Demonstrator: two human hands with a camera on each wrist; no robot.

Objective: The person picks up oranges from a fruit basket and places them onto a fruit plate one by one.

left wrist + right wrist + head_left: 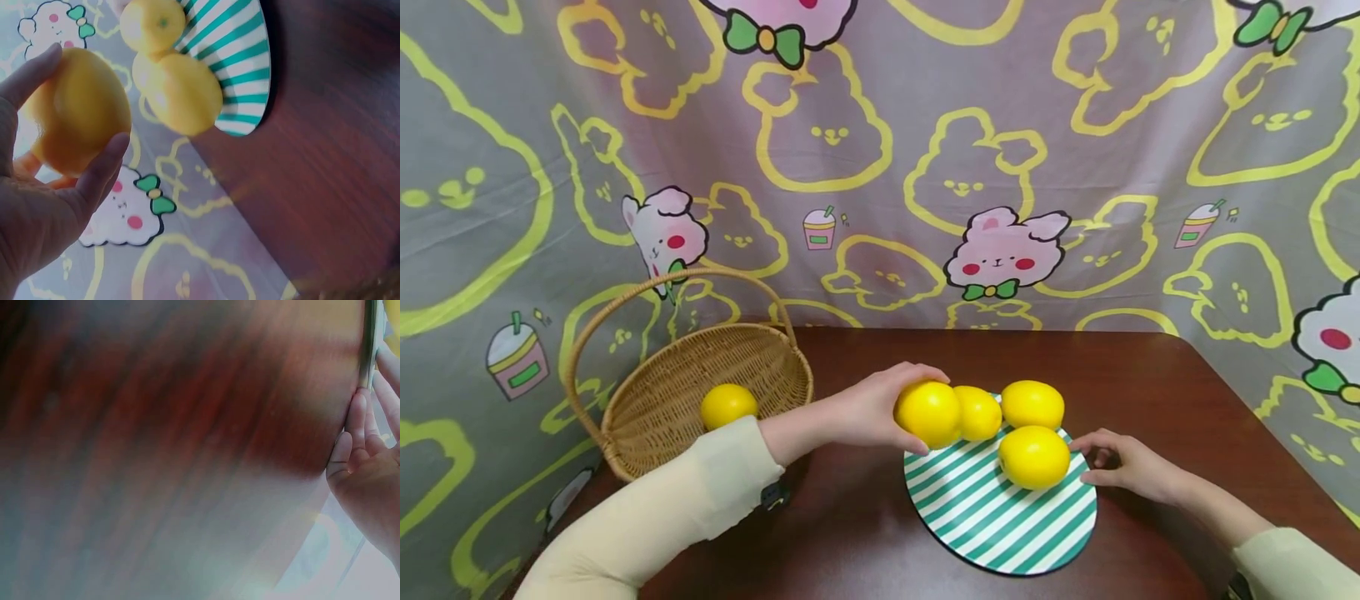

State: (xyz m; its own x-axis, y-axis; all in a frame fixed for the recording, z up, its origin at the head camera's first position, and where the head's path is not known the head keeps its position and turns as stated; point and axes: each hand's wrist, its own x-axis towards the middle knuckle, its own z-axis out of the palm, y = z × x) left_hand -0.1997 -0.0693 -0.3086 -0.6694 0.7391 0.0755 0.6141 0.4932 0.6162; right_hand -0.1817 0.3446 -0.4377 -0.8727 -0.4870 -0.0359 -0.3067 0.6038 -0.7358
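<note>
In the head view my left hand (880, 408) grips a yellow lemon (929, 414) over the left rim of a round green-and-white striped board (977, 525). The left wrist view shows the thumb and fingers round this lemon (81, 112), with space between it and the other lemons. Three more lie on the board: a lemon (979, 413) just beside the held one, a lemon (1033, 405) at the back and a lemon (1034, 457) in front. My right hand (1138, 471) has its fingertips at the board's right rim, fingers loosely bent.
At the left a wicker basket (662, 400) with a tall handle leans open toward me, a lemon (728, 405) inside it. The dark wooden table (865, 533) ends at the back against a patterned cloth (880, 275), which also hangs at both sides.
</note>
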